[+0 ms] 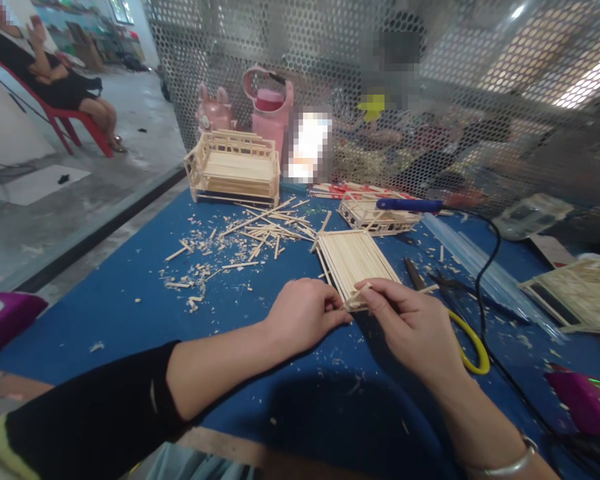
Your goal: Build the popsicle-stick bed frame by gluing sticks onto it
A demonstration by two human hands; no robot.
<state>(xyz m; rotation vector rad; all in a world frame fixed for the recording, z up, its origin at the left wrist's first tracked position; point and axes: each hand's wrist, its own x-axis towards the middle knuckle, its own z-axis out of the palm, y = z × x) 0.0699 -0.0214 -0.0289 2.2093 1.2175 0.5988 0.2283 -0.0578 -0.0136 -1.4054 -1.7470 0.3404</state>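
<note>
In the middle of the blue table lies a small model of pale wooden sticks (357,257), its top a flat row of sticks laid side by side. My left hand (305,313) has its fingers closed on the near left corner of this model. Between the thumb and fingers of my right hand (413,327) is a short wooden stick (363,291), held just over the model's near edge. Whether the stick touches the model I cannot tell. Behind it, a blue glue gun (410,205) rests across another stick frame (377,217).
Loose sticks (275,230) and scraps lie left of the model. A stick-built bench (240,170) stands at the back left before a pink bottle (270,110). Yellow-handled scissors (480,353), a black cable (485,273) and clear glue sticks (495,277) lie right. A person (50,73) sits beyond.
</note>
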